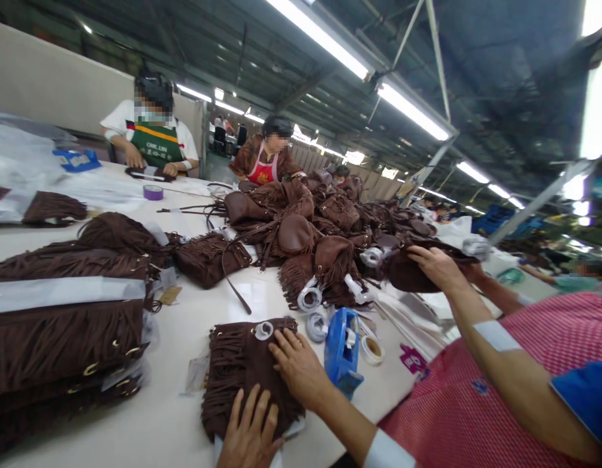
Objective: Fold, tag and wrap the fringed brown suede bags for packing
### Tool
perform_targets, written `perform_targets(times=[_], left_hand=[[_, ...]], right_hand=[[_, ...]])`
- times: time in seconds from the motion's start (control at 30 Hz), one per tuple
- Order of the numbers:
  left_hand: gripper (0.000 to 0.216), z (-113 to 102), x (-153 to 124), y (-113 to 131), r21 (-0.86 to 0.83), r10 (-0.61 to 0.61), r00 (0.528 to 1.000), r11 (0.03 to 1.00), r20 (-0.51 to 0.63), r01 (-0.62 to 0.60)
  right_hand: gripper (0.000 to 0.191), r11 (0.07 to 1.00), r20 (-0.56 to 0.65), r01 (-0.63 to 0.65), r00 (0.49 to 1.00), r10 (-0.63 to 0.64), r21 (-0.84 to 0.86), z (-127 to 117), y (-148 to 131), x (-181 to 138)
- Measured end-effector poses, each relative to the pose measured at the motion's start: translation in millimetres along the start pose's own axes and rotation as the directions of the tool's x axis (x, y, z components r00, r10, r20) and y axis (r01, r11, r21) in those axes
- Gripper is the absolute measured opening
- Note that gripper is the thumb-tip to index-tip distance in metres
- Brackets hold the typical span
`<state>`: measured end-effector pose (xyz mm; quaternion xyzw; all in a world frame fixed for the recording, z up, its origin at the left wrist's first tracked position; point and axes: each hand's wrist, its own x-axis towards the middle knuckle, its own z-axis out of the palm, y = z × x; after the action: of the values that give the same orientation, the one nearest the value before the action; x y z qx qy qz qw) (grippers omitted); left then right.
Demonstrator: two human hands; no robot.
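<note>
A dark brown fringed bag (258, 357) lies flat on the table in front of me, with a small white ring-shaped piece (264, 331) near its top edge. My left hand (251, 426) rests on the bag's lower part, fingers spread. Across its upper right side lies my right hand (300, 365), fingers stretched out and pressing flat. Just right of that hand stands a blue tape dispenser (340, 351). Beside it are a roll of tape (372, 350) and a wrapped grey coil (316, 327). White material peeks out beneath the bag's lower edge.
A stack of fringed bags (62, 344) fills the left side. Beyond, brown bags (325, 227) form a large heap. At right, a co-worker in a pink checked garment (457, 390) handles a brown bag (408, 270). Other people work across the table, near a purple tape roll (153, 192).
</note>
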<state>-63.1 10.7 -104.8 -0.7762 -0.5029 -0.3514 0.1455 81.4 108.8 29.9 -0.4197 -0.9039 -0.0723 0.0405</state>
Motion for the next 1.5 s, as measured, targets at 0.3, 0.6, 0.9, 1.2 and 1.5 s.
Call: perform_targets(times=[0.3,0.6,0.9,1.2,1.5], left_hand=[[0.049,-13,8,-2,0.024,0.032,0.999,0.999,0.004,-0.032],[0.048,-48,19,2,0.062,0.027,0.990,0.997,0.139,-0.036],[0.082,-69,-6,0,0.176,-0.139,0.975,0.978,0.173,0.108],[0.051,-125,-46,-28,0.031,-0.457,0.882,0.889,0.114,0.457],[0.039,-95,-11,-50,-0.056,-0.536,0.817,0.828,0.212,0.558]], right_hand=[[0.032,0.942,-0.048,-0.335,0.941,0.334,-0.019,1,-1,-30],[0.041,0.885,-0.269,-0.270,0.883,0.385,0.381,74,-49,-14],[0.044,0.925,-0.283,-0.238,0.903,0.323,0.297,82,-48,-15],[0.043,0.945,-0.276,-0.220,0.918,0.284,0.243,74,-53,-13],[0.044,0.944,-0.259,-0.227,0.922,0.288,0.239,78,-52,-13]])
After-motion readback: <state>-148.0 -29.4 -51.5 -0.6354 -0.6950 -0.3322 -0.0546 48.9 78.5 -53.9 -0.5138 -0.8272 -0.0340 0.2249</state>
